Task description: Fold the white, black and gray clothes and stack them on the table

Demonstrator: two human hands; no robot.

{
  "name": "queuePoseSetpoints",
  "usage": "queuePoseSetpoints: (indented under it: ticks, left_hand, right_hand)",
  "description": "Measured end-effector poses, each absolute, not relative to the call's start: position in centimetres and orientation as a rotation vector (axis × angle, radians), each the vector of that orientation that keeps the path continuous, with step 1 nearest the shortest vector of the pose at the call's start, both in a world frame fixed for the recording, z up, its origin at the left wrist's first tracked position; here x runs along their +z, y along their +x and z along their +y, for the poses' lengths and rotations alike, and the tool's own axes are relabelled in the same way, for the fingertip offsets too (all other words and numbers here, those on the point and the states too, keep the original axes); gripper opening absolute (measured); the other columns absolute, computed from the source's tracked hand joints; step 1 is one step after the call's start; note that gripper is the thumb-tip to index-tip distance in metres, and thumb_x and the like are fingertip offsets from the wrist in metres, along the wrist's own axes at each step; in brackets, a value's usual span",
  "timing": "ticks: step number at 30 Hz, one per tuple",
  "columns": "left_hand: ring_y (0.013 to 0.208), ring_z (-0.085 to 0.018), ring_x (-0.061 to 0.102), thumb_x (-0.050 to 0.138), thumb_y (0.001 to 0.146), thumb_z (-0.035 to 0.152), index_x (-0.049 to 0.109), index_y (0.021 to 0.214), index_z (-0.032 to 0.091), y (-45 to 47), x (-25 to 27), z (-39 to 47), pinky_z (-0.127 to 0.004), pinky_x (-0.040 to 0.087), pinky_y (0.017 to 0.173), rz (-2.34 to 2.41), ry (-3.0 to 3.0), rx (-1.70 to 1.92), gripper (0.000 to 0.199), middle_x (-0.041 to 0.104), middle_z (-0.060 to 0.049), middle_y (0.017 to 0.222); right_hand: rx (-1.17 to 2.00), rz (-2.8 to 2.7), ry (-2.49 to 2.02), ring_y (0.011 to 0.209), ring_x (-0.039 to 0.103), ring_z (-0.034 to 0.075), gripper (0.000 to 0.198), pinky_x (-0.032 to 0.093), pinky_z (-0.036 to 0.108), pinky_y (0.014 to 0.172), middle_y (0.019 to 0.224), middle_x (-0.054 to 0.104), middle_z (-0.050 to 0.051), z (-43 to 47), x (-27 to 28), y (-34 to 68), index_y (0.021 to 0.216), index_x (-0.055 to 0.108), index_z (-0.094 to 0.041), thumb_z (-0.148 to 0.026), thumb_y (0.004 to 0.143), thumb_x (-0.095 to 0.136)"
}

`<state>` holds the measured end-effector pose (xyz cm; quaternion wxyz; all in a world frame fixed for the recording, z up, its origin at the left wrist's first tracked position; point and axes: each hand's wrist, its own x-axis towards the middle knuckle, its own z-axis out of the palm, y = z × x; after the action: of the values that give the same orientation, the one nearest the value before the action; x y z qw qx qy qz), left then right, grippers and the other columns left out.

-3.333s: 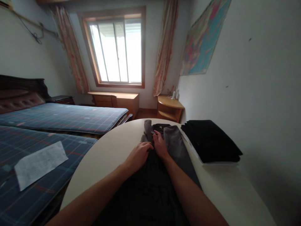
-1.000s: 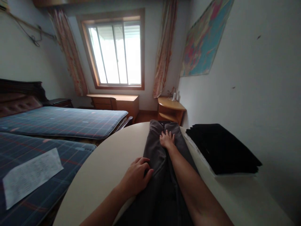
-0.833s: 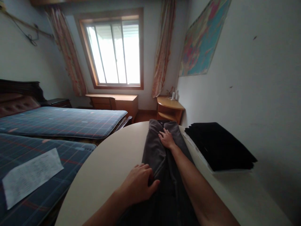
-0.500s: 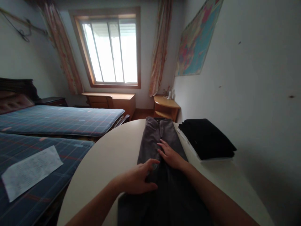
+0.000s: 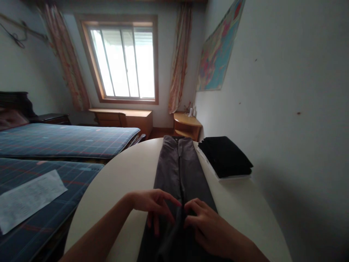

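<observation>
A long dark grey garment [image 5: 169,163] lies lengthwise on the table, its two sides meeting along a seam-like gap down the middle. A small label shows at its far end. My left hand [image 5: 155,205] is on its left side, thumb and index finger at a raised fold near the middle. Across the gap, my right hand [image 5: 201,222] has curled fingers pinching the cloth at the right edge. Both hands are close together over the near half. The garment's near end runs out of view at the bottom.
The garment rests on a round cream table [image 5: 117,174]. A stack of folded black cloth [image 5: 226,156] lies on its right side by the wall. Left are beds with plaid mattresses [image 5: 68,140] and a paper sheet [image 5: 29,200]. A desk [image 5: 136,118] stands under the window.
Both hands have moved nearer to me along the garment. My right hand went from lying flat to pinching the cloth, and a fold is now raised between the hands.
</observation>
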<state>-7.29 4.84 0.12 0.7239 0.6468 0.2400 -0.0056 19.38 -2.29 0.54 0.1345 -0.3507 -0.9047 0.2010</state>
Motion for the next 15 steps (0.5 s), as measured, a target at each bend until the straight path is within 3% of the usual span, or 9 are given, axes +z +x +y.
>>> queuePoseSetpoints:
  ticks: [3, 6, 11, 15]
  left_hand:
    - [0.067, -0.015, 0.069, 0.068, 0.085, 0.046, 0.044, 0.143, 0.029, -6.2, -0.6, 4.8, -0.024, 0.052, 0.055, 0.554, 1.532, 0.174, 0.066, 0.069, -0.009, 0.117]
    - [0.081, -0.015, 0.067, 0.067, 0.084, 0.031, 0.055, 0.134, 0.025, -5.2, -0.7, 4.3, -0.024, 0.052, 0.066, 0.715, 1.870, 0.420, 0.052, 0.067, -0.007, 0.116]
    - [0.105, -0.020, 0.060, 0.071, 0.074, 0.021, 0.072, 0.111, 0.030, -4.0, 0.0, 2.7, -0.031, 0.047, 0.096, 0.768, 2.484, 0.395, 0.038, 0.060, -0.001, 0.124]
    - [0.109, -0.022, 0.055, 0.073, 0.073, 0.027, 0.072, 0.100, 0.029, -3.3, 0.1, 1.9, -0.034, 0.043, 0.100, 0.717, 2.687, 0.352, 0.027, 0.065, 0.001, 0.113]
  right_hand:
    - [0.633, -2.640, -0.945, 0.110, 0.054, 0.022, 0.031, 0.041, 0.037, 0.102, 0.109, 0.062, 0.003, -2.4, 0.7, 19.5, 0.087, 0.072, -0.028, -0.006, 0.070, 0.058]
    - [0.794, -2.610, -0.861, 0.092, 0.061, 0.017, 0.026, 0.046, 0.030, 0.091, 0.096, 0.063, 0.001, -2.1, 0.6, 19.8, 0.077, 0.071, -0.025, -0.005, 0.064, 0.060]
    - [1.040, -2.496, -0.777, 0.083, 0.064, 0.014, 0.035, 0.049, 0.022, 0.077, 0.096, 0.066, 0.002, -1.9, 0.3, 20.1, 0.083, 0.075, -0.022, -0.002, 0.062, 0.056]
    - [0.989, -2.476, -0.804, 0.080, 0.064, 0.014, 0.035, 0.049, 0.022, 0.073, 0.095, 0.067, 0.002, -1.5, 0.1, 20.3, 0.091, 0.074, -0.021, -0.004, 0.066, 0.057]
